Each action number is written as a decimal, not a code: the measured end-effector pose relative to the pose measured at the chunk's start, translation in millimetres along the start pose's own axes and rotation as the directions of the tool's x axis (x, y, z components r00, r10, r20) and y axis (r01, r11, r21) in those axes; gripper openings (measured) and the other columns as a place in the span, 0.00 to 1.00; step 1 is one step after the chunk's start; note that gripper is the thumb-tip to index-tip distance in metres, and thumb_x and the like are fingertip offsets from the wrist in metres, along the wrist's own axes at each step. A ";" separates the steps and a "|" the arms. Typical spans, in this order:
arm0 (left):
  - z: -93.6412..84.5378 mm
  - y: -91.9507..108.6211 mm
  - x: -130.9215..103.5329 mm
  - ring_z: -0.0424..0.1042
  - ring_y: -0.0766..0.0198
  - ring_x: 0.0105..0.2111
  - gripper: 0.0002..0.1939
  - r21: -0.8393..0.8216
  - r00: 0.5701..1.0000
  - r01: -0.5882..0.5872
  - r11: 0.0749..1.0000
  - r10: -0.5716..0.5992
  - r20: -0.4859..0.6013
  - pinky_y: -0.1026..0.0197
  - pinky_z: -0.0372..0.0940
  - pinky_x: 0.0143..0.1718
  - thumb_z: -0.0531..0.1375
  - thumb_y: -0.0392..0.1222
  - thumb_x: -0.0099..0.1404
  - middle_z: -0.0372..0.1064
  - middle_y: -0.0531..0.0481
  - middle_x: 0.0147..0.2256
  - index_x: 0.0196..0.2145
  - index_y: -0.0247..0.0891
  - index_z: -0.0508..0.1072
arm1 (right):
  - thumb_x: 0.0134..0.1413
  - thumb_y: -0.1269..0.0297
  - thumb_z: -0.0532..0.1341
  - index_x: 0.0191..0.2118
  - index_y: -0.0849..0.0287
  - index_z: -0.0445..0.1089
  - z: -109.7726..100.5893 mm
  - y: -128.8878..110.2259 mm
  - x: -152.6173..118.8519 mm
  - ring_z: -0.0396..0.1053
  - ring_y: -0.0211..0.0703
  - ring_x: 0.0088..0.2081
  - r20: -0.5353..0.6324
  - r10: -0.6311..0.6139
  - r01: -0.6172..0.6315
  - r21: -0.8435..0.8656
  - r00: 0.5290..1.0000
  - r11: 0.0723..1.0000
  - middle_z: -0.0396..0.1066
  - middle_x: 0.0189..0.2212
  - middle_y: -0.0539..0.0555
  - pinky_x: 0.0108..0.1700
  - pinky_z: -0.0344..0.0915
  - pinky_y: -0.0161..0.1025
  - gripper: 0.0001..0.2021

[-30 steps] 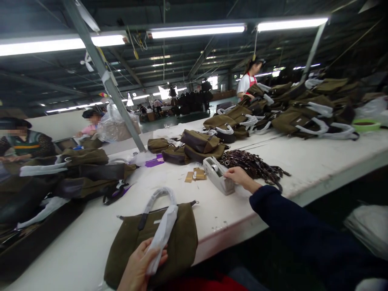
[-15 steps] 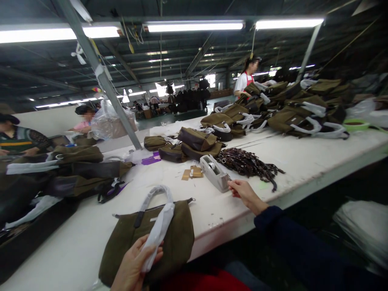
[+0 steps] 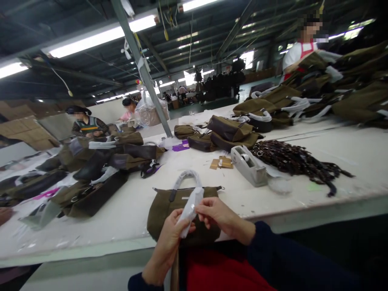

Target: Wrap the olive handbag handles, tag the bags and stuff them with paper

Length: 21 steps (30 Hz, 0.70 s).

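Observation:
An olive-brown handbag (image 3: 163, 206) lies flat at the near edge of the white table (image 3: 303, 202), one handle wrapped in white foam sheet (image 3: 189, 202). My left hand (image 3: 169, 238) grips the loose lower end of that wrap from below. My right hand (image 3: 220, 216) pinches the same wrap from the right, fingers closed on it; whether it also holds tape I cannot tell. A grey tape dispenser (image 3: 248, 165) stands just beyond, to the right of the bag.
A heap of dark brown straps (image 3: 300, 161) lies right of the dispenser. Piles of olive bags (image 3: 233, 133) fill the back and left of the table. Small brown tags (image 3: 222, 162) lie nearby. Other people work at the far side and left.
My right hand left the tape dispenser and came back to the wrapped handle, meeting my left hand. The camera swung left and down.

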State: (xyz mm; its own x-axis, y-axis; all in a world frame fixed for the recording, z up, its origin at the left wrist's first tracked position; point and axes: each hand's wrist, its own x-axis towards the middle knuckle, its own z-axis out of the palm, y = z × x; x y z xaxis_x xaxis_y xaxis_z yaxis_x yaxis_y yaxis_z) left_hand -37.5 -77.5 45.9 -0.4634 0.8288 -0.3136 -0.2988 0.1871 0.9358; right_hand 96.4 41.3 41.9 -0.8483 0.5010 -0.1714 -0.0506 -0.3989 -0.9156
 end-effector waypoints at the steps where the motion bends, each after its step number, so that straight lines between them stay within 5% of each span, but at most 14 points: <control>1: -0.4 -1.1 0.0 0.74 0.67 0.30 0.21 -0.001 1.000 -0.014 1.000 0.014 0.003 0.64 0.73 0.33 0.68 0.38 0.55 0.76 0.44 0.37 0.44 0.31 0.68 | 0.47 0.50 0.69 0.26 0.63 0.66 5.4 5.3 5.6 0.60 0.28 0.18 -0.016 0.003 -0.004 -0.041 1.000 0.999 0.68 0.20 0.48 0.19 0.59 0.26 0.20; 10: -3.6 -13.8 5.9 0.76 0.64 0.30 0.22 0.011 0.998 -0.067 0.998 0.067 0.003 0.62 0.74 0.34 0.69 0.40 0.53 0.77 0.44 0.36 0.43 0.32 0.67 | 0.50 0.55 0.65 0.24 0.62 0.65 4.5 26.4 14.4 0.60 0.29 0.15 -0.114 0.078 -0.105 -0.259 0.990 0.960 0.69 0.17 0.48 0.15 0.59 0.26 0.16; 18: 1.8 2.2 -3.5 0.74 0.67 0.30 0.18 -0.092 0.999 -0.035 0.995 0.034 -0.015 0.64 0.74 0.34 0.68 0.36 0.54 0.75 0.45 0.37 0.42 0.31 0.71 | 0.56 0.50 0.62 0.25 0.60 0.63 -15.1 26.6 14.1 0.62 0.33 0.14 -0.070 0.178 -0.189 -0.460 0.982 0.868 0.67 0.15 0.48 0.14 0.57 0.28 0.18; 21: -2.8 3.4 -4.4 0.73 0.69 0.30 0.15 -0.179 0.999 0.012 0.984 -0.019 -0.039 0.66 0.73 0.35 0.67 0.32 0.54 0.74 0.45 0.38 0.41 0.31 0.73 | 0.58 0.57 0.61 0.27 0.59 0.64 -26.0 23.2 5.6 0.63 0.34 0.17 -0.097 0.014 -0.067 -0.572 0.995 0.818 0.67 0.17 0.47 0.18 0.59 0.30 0.13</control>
State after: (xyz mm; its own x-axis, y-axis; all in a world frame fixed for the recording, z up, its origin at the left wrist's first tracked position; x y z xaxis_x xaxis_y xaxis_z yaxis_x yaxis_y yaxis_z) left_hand -38.8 -82.0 50.0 -0.4898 0.8038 -0.3376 -0.4488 0.0995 0.8881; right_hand 104.2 54.8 10.3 -0.7939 0.5672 -0.2190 0.3171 0.0789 -0.9451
